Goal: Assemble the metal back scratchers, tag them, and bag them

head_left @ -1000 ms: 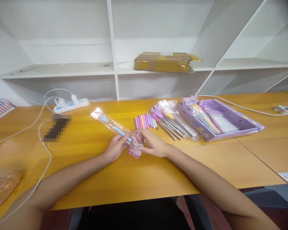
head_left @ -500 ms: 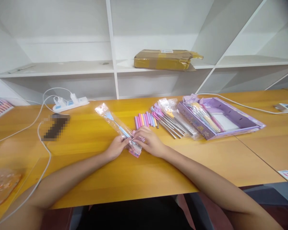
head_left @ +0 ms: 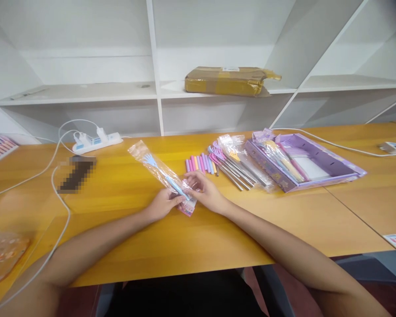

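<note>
A light-blue back scratcher (head_left: 173,184) with a hand-shaped head lies inside a clear plastic bag (head_left: 137,151) with a pink printed card (head_left: 188,208) at its near end. My left hand (head_left: 163,204) grips the bag's lower left side, thumb on top. On the other side my right hand (head_left: 204,191) is closed on the bag near the handle's end, its fingers partly hidden behind it. Just beyond my right hand lies a row of pastel handle tubes (head_left: 199,164). To its right is a bundle of metal rods with coloured scratcher heads (head_left: 232,167).
A purple box (head_left: 330,176) holding several bagged scratchers stands at the right. A power strip (head_left: 97,143) with white cables lies back left, a blurred dark object (head_left: 76,175) in front of it. A taped carton (head_left: 227,81) sits on the shelf.
The bag around the back scratcher looks smoother and the handle's lower end shows more. My right hand's fingers have shifted slightly on it; my left hand stays nearly in place.
</note>
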`<action>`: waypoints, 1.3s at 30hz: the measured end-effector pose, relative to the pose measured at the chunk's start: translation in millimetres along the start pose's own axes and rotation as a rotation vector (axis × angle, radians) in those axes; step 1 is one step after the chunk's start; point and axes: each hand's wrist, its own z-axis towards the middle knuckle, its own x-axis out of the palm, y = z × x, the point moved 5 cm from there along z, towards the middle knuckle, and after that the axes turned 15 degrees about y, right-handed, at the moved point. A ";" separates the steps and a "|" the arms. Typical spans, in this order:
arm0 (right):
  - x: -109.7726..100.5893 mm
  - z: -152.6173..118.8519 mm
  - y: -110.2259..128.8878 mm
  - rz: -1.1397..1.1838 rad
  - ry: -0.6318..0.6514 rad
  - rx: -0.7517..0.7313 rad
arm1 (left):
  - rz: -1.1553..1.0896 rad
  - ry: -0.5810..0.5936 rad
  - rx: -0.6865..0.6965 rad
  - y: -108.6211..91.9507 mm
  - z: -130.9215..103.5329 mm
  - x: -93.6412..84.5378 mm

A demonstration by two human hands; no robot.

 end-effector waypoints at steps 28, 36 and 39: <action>20.9 -4.0 5.5 0.404 0.458 0.190 | 0.301 0.084 0.176 -31.1 -16.7 4.8; 31.6 -14.5 12.0 0.180 0.641 0.253 | -0.136 -0.339 0.212 -16.9 3.1 -52.7; -1.0 -3.5 10.0 -0.299 0.324 0.127 | -0.094 -0.298 0.172 -15.7 4.7 -49.0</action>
